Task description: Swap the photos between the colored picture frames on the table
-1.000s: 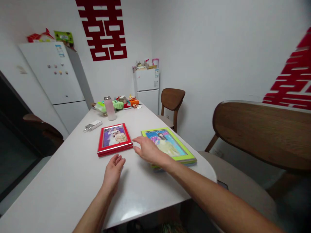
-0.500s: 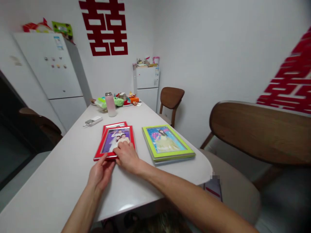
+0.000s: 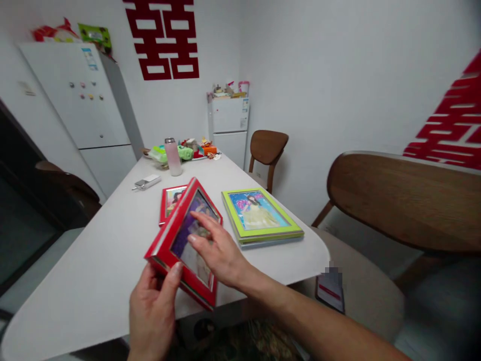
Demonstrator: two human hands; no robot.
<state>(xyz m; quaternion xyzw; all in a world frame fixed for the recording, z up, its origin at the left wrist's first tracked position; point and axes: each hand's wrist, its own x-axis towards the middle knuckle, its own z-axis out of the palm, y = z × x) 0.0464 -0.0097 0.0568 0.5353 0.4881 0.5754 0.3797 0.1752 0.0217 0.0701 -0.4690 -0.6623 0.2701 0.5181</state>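
Note:
My left hand [image 3: 154,303] grips the lower left corner of a red picture frame [image 3: 193,263], thumb on the front and fingers underneath. The frame is tilted up off the table, with a photo on a purple background behind its front. Over that photo lies my right hand [image 3: 221,255], fingers apart, the fingertips at its surface. Another red picture frame [image 3: 163,208] rests on the table behind, partly covered by the raised one. To the right lies a green picture frame [image 3: 268,232] with a photo of a figure in a yellow dress, stacked on something grey-blue.
Farther back on the white table [image 3: 93,271] stand a pink bottle [image 3: 173,158] and a small white device [image 3: 146,182]. Bags and small items [image 3: 195,149] crowd the far end. Wooden chairs [image 3: 406,200] stand along the right side, and a phone [image 3: 330,293] lies on the nearest seat.
The upper red picture frame has been lifted and tilted toward me, uncovering more of the one behind. My left hand now holds its corner, and my right hand's fingers have spread over the photo.

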